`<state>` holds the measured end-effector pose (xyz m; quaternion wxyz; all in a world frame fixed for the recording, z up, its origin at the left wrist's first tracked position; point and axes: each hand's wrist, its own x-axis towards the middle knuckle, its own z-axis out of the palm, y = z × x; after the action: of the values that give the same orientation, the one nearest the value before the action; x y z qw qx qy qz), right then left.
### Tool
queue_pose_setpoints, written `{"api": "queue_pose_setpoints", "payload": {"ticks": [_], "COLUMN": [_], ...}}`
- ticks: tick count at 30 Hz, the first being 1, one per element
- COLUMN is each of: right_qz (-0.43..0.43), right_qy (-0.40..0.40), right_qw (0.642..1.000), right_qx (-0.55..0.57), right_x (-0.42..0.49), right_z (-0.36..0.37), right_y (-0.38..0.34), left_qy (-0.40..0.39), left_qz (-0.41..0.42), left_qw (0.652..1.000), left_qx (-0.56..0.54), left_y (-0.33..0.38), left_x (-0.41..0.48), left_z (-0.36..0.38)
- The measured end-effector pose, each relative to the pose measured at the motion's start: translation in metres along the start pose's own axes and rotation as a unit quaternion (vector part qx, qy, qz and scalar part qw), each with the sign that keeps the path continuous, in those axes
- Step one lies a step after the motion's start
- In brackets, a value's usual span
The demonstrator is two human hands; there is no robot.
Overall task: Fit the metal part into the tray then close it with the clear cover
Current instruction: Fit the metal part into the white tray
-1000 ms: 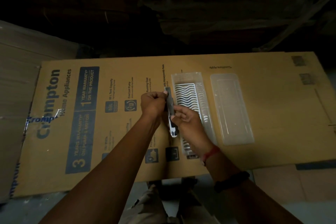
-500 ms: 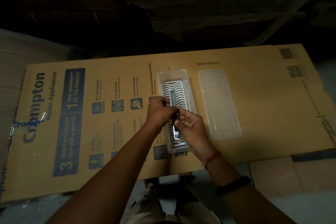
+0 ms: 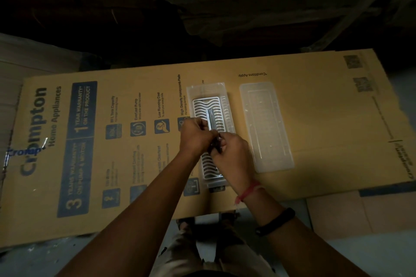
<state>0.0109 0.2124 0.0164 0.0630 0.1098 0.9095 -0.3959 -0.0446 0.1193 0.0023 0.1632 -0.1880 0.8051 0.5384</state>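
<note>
A long clear tray [image 3: 208, 90] with a white wavy-ribbed insert [image 3: 199, 105] lies on a flattened cardboard box. A narrow shiny metal part [image 3: 211, 119] stands lengthwise over the middle of the insert. My left hand [image 3: 195, 136] and my right hand [image 3: 233, 153] both pinch its near end, fingertips touching each other above the tray. The near half of the part and of the tray is hidden under my hands. The clear cover [image 3: 265, 126] lies flat just right of the tray, apart from both hands.
The printed cardboard box [image 3: 90, 141] serves as the work surface; its near edge ends just before my legs. Beyond its far edge all is dark. A pale stack of sheets [image 3: 13, 60] sits at the far left. Bare floor shows at the lower right.
Both hands have carried the metal part rightward from the tray's left edge to over the middle of the insert and lowered it. The cover has not moved.
</note>
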Motion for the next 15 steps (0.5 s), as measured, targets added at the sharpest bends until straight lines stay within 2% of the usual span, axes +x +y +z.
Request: {"api": "queue_pose_setpoints", "payload": {"ticks": [3,8,11,13,15], "right_qz": [0.008,0.064,0.09,0.104,0.099], "right_qy": [-0.006,0.001,-0.009,-0.016,-0.011], "right_qw": [0.997,0.996,0.994,0.992,0.992], "right_qx": [-0.075,-0.069,-0.059,-0.064,-0.08], "right_x": [0.005,0.015,0.02,0.025,0.031], "right_z": [0.003,0.002,0.006,0.011,0.015], "right_y": [-0.003,-0.007,-0.008,-0.008,-0.008], "left_qy": [0.005,-0.025,0.044,0.084,0.091], "left_qz": [0.002,0.059,0.114,0.12,0.121], "left_qw": [1.0,0.998,0.992,0.989,0.988], "left_qx": [-0.002,-0.013,0.027,0.017,0.011], "left_y": [-0.001,0.001,-0.003,-0.008,-0.012], "left_x": [0.002,-0.003,-0.002,0.0,0.002], "left_z": [0.0,-0.002,-0.003,-0.007,-0.011]}}
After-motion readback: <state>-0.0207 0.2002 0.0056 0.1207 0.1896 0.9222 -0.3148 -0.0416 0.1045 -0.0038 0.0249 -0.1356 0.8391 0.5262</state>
